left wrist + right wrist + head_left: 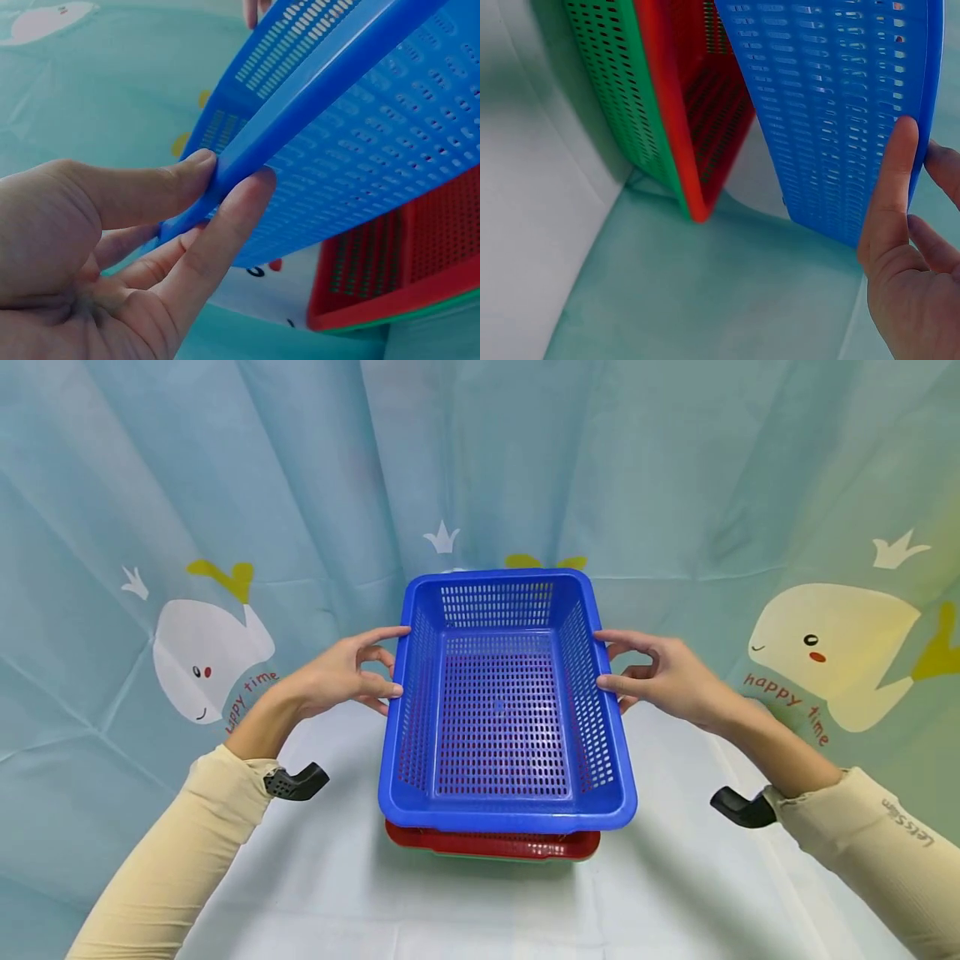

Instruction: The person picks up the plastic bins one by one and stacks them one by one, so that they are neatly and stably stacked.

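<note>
A blue perforated plastic basket is held up by both hands above a red basket. My left hand pinches its left rim between thumb and fingers. On the opposite rim, my right hand grips in the same way. The left wrist view shows the thumb on one side of the blue rim and fingers on the other. From the right wrist view, a gap separates the blue basket from the red basket, which sits inside a green basket.
The nested red and green baskets stand on a white surface. Behind it hangs a light blue curtain printed with whales and crowns. Black curved pieces stick out at both sleeve cuffs.
</note>
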Demonstrator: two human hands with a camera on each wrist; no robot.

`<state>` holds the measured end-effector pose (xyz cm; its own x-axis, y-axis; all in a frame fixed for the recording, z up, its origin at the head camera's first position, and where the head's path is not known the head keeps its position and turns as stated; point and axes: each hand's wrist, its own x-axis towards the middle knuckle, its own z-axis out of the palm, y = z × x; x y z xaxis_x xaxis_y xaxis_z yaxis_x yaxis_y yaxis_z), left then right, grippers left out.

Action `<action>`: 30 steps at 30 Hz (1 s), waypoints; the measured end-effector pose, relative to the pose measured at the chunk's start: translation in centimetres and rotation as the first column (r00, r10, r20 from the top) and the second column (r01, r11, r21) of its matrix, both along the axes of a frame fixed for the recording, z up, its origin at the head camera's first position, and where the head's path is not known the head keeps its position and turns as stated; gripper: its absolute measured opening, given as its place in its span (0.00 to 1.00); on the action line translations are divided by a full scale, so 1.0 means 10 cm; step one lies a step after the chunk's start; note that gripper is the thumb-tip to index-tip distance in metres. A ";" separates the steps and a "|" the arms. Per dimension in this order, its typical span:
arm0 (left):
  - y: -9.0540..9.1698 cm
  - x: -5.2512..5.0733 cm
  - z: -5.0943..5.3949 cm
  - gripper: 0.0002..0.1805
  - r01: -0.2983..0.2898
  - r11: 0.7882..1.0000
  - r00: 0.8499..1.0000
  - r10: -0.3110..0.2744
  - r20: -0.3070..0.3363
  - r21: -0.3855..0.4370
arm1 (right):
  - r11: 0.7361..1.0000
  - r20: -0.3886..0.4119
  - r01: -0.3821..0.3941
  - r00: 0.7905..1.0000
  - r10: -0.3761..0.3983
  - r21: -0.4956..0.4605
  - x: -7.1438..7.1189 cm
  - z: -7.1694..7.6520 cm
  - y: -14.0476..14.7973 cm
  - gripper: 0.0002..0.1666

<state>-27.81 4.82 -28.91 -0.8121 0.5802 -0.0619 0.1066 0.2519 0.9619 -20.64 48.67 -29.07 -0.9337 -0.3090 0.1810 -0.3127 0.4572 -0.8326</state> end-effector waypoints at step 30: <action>0.04 -0.28 -0.73 0.48 0.061 0.998 0.994 -0.062 0.089 0.015 | 0.988 0.183 0.010 0.983 0.018 -0.152 -0.17 -0.74 0.04 0.40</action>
